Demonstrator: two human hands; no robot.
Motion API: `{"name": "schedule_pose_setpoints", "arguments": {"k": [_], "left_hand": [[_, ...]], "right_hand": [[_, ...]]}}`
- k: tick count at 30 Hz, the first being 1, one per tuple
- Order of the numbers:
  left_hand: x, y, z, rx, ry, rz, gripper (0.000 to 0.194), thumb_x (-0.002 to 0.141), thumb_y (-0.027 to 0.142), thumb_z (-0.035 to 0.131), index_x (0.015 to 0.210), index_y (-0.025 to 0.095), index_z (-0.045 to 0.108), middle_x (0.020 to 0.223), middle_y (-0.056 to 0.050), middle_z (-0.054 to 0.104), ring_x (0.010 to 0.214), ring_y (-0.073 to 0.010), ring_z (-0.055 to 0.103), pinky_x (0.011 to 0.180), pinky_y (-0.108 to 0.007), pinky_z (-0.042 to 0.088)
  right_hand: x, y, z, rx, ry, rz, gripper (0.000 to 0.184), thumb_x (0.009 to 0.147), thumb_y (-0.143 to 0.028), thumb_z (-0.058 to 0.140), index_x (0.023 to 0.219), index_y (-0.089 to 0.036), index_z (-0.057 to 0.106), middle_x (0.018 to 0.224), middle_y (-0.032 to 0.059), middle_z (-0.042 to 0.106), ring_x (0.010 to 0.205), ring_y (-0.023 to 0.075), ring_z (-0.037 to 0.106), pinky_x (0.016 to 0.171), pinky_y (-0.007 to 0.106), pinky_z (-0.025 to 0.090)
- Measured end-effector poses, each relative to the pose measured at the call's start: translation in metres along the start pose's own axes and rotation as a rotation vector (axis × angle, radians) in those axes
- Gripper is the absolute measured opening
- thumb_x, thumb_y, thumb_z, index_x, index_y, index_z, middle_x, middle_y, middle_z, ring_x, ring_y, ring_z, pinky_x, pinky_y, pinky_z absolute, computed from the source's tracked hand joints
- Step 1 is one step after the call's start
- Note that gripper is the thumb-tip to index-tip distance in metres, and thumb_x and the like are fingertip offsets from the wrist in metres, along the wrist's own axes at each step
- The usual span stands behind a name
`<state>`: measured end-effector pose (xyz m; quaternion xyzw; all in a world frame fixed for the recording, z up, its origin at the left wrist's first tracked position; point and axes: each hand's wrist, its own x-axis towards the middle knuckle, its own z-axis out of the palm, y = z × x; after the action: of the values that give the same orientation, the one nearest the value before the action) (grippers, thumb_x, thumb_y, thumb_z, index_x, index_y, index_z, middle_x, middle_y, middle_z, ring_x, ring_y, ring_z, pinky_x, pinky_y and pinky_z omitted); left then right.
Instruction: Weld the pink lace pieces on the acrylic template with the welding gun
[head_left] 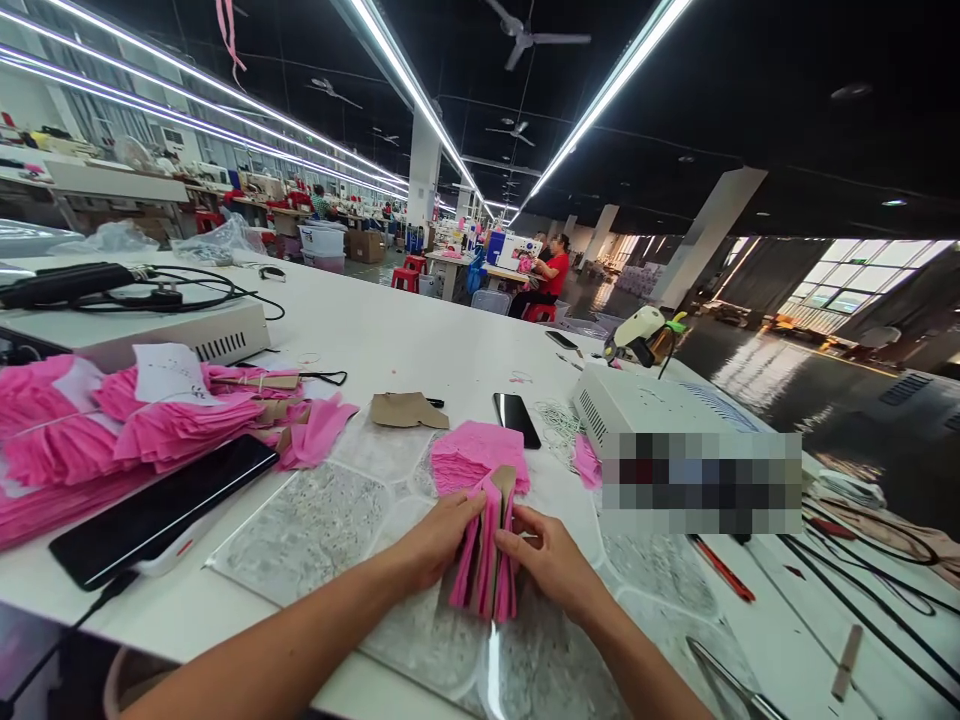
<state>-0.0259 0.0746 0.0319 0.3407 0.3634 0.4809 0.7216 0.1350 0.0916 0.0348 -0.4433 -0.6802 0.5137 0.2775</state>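
Note:
My left hand [439,540] and my right hand [553,562] hold a small bundle of pink and tan fabric pieces [484,565] on edge between them. Its layers fan apart towards me. Fingers of both hands press on its sides near the top; some fingertips are hidden behind it. Just beyond lies a flat stack of pink fabric pieces [474,450]. All this is over a glossy grey stone-patterned tile [307,525] on the white table. Behind the stack are a brown cut piece [409,410] and a dark phone [517,420].
Tied pink fabric bundles [172,425] and a large black phone-like device [165,510] lie at left. A white vented box [675,400], cables [870,610], a red-handled tool [724,568] and metal scissors or tweezers [731,680] are at right. A person in red [553,275] sits beyond the table.

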Motion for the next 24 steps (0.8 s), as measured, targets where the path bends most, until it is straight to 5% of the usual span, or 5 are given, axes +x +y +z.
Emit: {"name": "schedule_pose_setpoints", "arguments": {"k": [8, 16, 20, 24], "left_hand": [[-0.005, 0.002, 0.006, 0.178, -0.014, 0.098, 0.030, 0.065, 0.033, 0.077, 0.086, 0.016, 0.064, 0.078, -0.002, 0.064, 0.076, -0.0181, 0.060, 0.070, -0.027, 0.047], [-0.008, 0.007, 0.007, 0.106, 0.009, -0.008, 0.024, 0.063, 0.030, 0.074, 0.078, 0.016, 0.061, 0.070, -0.001, 0.061, 0.070, -0.0184, 0.059, 0.068, -0.029, 0.046], [-0.004, 0.007, 0.007, 0.083, 0.049, -0.022, 0.016, 0.059, 0.020, 0.063, 0.074, 0.016, 0.059, 0.064, 0.001, 0.059, 0.063, -0.0150, 0.055, 0.060, -0.025, 0.042], [-0.003, 0.002, 0.010, 0.077, 0.104, 0.006, 0.028, 0.058, 0.015, 0.058, 0.086, 0.016, 0.061, 0.066, 0.001, 0.060, 0.064, -0.0145, 0.055, 0.059, -0.023, 0.042]], "right_hand": [[-0.005, -0.006, 0.003, 0.093, -0.028, 0.027, 0.039, 0.072, -0.041, 0.069, 0.103, -0.018, 0.061, 0.079, -0.0002, 0.059, 0.056, 0.0096, 0.048, 0.046, 0.021, 0.038], [-0.007, 0.002, -0.005, 0.200, -0.097, 0.058, 0.039, 0.072, -0.035, 0.062, 0.107, -0.018, 0.060, 0.080, 0.0009, 0.061, 0.066, 0.0149, 0.053, 0.051, 0.024, 0.041], [-0.006, 0.007, -0.005, 0.165, 0.001, 0.011, 0.026, 0.069, -0.024, 0.051, 0.092, -0.018, 0.062, 0.078, 0.0011, 0.062, 0.073, 0.0178, 0.055, 0.064, 0.028, 0.044], [-0.008, 0.010, 0.006, -0.140, 0.233, -0.032, 0.017, 0.077, -0.034, 0.047, 0.079, -0.020, 0.057, 0.072, 0.0021, 0.059, 0.069, 0.0189, 0.052, 0.063, 0.030, 0.041]]}}
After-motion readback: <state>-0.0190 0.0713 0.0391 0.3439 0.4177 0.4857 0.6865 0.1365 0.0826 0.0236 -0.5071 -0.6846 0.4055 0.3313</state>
